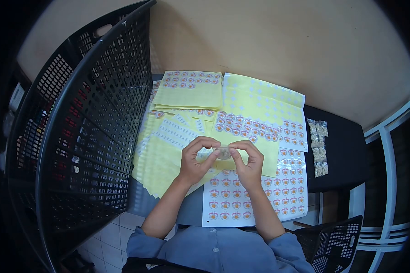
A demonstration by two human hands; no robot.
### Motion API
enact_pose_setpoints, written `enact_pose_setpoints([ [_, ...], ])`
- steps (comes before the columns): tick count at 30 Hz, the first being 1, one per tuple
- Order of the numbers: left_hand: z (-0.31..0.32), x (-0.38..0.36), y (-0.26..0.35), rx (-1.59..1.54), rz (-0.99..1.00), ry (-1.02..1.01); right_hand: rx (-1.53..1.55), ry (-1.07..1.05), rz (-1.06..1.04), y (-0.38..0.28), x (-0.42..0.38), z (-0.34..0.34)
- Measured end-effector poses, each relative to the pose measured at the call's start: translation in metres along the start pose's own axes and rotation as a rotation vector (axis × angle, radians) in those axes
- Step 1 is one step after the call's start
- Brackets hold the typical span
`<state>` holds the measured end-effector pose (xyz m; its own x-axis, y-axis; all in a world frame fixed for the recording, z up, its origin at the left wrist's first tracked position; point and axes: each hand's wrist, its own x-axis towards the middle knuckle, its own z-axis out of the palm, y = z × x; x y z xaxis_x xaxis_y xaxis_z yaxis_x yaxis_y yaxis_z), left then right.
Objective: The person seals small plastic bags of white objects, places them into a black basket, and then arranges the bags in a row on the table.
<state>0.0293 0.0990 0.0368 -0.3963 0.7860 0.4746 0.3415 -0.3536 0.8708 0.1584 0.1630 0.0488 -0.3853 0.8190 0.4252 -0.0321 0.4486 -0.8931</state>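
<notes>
A small clear plastic packet (223,154) is held up between both hands over the sticker sheets; its contents are too small to make out. My left hand (197,160) pinches the packet's left top corner between thumb and fingers. On the other side, my right hand (248,162) pinches the right top corner. Under and in front of the hands lies a yellow backing sheet (266,159) with round pink-and-orange stickers. Nearer my body is a white sheet of the same stickers (236,204). Strips of small printed white labels (173,129) lie left of the packet.
Tall black perforated plastic baskets (95,136) stand along the left side. A yellow sticker stack (193,98) and a partly peeled sheet (269,93) lie by the wall. Filled clear packets (320,154) lie in a row on the black surface at right. Another black basket (339,243) is lower right.
</notes>
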Motion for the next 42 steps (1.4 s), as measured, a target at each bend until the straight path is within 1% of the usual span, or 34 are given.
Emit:
enact_pose_setpoints([
  [4,0.002,-0.002,-0.004,-0.082,-0.032,-0.014,0.037,-0.064,-0.054,-0.001,-0.001,0.005],
  [10,0.004,-0.004,-0.005,-0.1,-0.032,-0.024,0.076,-0.074,-0.001,0.004,-0.005,0.01],
  [17,0.002,-0.003,-0.004,-0.144,-0.074,-0.005,0.1,-0.056,-0.01,0.003,-0.005,0.012],
  [19,0.002,-0.003,-0.004,-0.195,-0.101,-0.001,0.209,-0.053,0.061,0.006,-0.005,0.013],
  [22,0.003,-0.003,-0.001,-0.242,-0.13,-0.007,0.274,-0.058,0.127,0.006,-0.006,0.012],
  [26,0.003,-0.003,-0.003,-0.235,-0.102,-0.036,0.283,-0.059,0.141,0.006,-0.006,0.012],
  [28,0.004,-0.003,0.0,-0.291,-0.188,-0.017,0.277,-0.062,0.143,0.002,-0.005,0.012],
  [31,0.004,-0.003,-0.002,-0.302,-0.169,-0.027,0.283,-0.062,0.143,0.004,-0.006,0.013],
  [42,0.006,-0.004,-0.001,-0.296,-0.219,-0.003,0.268,-0.062,0.173,0.004,-0.005,0.01],
])
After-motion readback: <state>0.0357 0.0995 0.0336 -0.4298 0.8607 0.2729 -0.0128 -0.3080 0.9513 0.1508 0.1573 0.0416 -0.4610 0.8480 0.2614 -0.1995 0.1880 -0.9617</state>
